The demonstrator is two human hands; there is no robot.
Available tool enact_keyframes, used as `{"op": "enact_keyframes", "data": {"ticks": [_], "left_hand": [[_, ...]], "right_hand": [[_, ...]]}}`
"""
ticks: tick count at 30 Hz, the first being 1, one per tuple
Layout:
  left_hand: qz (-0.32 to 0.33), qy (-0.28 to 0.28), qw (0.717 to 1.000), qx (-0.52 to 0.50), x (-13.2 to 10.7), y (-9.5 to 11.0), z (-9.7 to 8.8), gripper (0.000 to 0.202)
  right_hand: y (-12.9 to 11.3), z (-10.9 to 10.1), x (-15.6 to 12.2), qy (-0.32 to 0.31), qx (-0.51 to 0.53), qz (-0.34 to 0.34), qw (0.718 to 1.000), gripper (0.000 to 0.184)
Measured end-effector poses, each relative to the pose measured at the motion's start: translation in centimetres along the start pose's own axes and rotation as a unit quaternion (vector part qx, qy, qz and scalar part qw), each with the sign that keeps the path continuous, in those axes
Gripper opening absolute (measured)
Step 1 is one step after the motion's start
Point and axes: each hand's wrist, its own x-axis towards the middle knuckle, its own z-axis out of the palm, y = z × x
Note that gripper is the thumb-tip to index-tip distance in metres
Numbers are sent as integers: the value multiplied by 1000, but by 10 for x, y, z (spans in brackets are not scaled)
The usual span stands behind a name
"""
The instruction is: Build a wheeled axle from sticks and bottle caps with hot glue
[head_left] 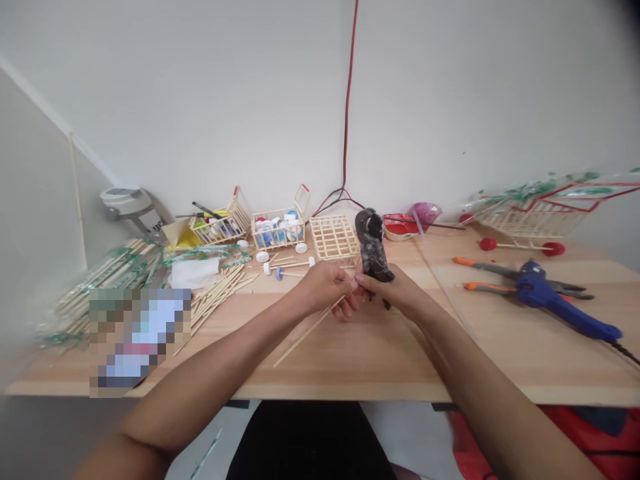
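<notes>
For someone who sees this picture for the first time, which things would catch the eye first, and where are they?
The eye goes first to the dark lumpy object at the centre, held by the right hand beside the left hand, which grips a thin wooden stick. To the right, a bright blue hot glue gun lies on the wooden table. Farther back, small stick-built carts stand near the wall.

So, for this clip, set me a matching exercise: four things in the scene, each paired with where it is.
1. blue hot glue gun
2. thin wooden stick
3. dark lumpy object
4. stick crate holding bottle caps

A. gripped in the right hand
B. toward the back of the table
C. lying at the table's right side
D. gripped in the left hand

Pairs: 1-C, 2-D, 3-A, 4-B.
</notes>
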Motion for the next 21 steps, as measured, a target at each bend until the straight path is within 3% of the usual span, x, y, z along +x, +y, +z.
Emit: {"op": "enact_keyframes", "data": {"ticks": [4, 6, 9, 12, 14, 18, 21], "left_hand": [[-21, -37, 998, -39, -2, 2, -4, 26], [11, -33, 998, -55, -2, 0, -9, 31], [154, 53, 986, -13, -1, -8, -16, 28], [328, 139, 927, 117, 1, -18, -19, 30], [410, 143, 887, 157, 1, -22, -17, 26], [492, 101, 852, 146, 2, -23, -8, 19], [489, 140, 839, 191, 1, -16, -5, 15]], "right_hand": [[-1, -1, -2, 6, 8, 13, 1000, 35], [-1, -3, -2, 26, 68, 29, 997, 36], [0, -5, -1, 40, 213, 38, 976, 34], [-1, -4, 0, 16, 328, 61, 943, 31], [-2, -2, 1, -5, 364, 74, 928, 29], [-1, 6, 1, -27, 376, 88, 922, 29], [-1, 9, 1, -38, 376, 95, 921, 29]]}}
